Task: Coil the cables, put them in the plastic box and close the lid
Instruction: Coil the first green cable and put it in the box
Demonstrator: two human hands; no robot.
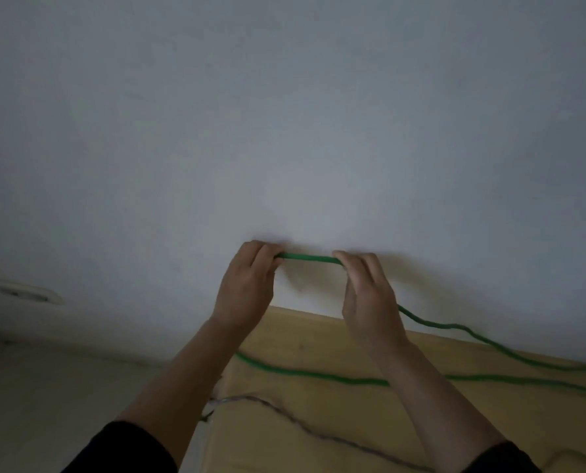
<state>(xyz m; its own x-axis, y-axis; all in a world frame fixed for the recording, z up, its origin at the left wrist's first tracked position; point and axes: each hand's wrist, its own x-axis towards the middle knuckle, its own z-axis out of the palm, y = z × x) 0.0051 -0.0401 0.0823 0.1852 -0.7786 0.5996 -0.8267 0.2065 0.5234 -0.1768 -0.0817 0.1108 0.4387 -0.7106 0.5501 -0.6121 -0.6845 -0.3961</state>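
- The thick green cable [307, 258] is stretched in a short, nearly level span between both raised hands, up in front of the pale wall [284, 114]; the rest of it trails down from the right side and runs in long loose lines across the light wooden desk [319, 418] below.
- The left hand [247, 285] has its fingers curled round one end of that span, and the right hand [366, 295] is pinching the other end, so both are clamped on the cable.
- To my eye the coiling is only starting: most of the cable lies uncoiled. Doing it well would mean keeping each loop the same size, letting the slack feed freely through the right hand, and following the cable's natural twist to avoid kinks.
- A thinner grey cable [319, 435] lies loose across the near part of the desk, untouched.
- No plastic box is in view from here.
- A white wall socket [25, 292] sits low on the left.
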